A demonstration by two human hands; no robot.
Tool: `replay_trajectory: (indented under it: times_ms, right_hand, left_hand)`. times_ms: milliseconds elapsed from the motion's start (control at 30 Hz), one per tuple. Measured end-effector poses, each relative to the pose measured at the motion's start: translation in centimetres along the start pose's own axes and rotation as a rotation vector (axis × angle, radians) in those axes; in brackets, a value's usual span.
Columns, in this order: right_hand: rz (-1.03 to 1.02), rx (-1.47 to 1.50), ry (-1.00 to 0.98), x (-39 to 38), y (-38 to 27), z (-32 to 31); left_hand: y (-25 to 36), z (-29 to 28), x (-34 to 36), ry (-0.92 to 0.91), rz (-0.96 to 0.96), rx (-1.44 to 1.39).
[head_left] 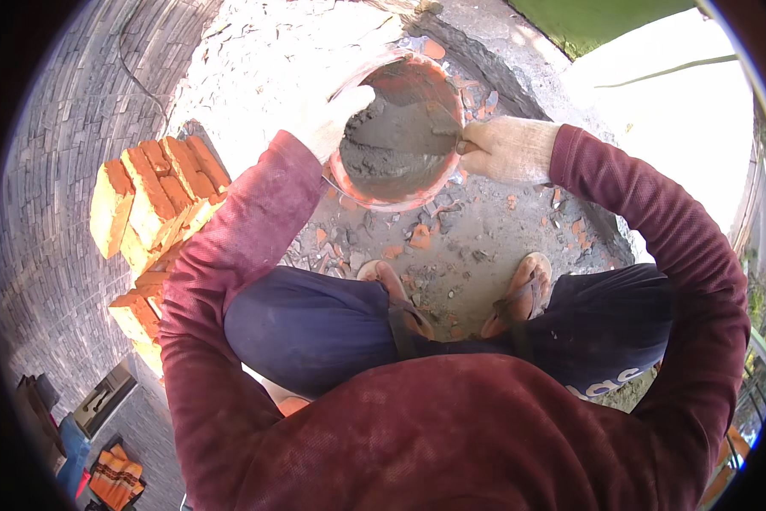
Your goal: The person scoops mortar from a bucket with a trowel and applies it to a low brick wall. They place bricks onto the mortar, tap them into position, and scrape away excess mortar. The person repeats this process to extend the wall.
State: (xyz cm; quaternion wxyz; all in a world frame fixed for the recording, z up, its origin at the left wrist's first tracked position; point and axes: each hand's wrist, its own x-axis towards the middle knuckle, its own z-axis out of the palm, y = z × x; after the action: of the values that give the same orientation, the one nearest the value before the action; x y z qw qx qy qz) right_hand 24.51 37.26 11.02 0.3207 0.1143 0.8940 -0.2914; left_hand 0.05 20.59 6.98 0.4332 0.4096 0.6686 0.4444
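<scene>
A round orange-red bucket (393,207) stands ahead of my feet, its inside coated with wet grey mortar (404,140). My left hand (339,117), in a pale glove bleached by sunlight, grips the bucket's left rim with its fingertips over the inner side. At the right rim, my gloved right hand (502,148) is closed, with thumb and fingers pressed together. A mortar-covered edge runs from it into the bucket; whether that is a tool or just mortar I cannot make out.
Stacked orange bricks (157,192) stand to my left on grey patterned paving (68,179). Broken brick bits (420,237) litter the ground between the bucket and my sandalled feet (519,294). Behind the bucket runs a rough concrete edge (502,72). An orange striped cloth (116,477) lies lower left.
</scene>
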Motion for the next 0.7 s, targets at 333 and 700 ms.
replay_trajectory:
  times_ms: [333,700]
  right_hand:
    - [0.116,-0.294,0.143,-1.4,0.2,0.0]
    - [-0.04,0.073,-0.177,1.3,1.1,2.5]
  left_hand:
    - [-2.0,0.2,-1.1,0.17,0.067,0.256]
    - [-3.4,1.2,-1.8,0.247,0.152,0.148]
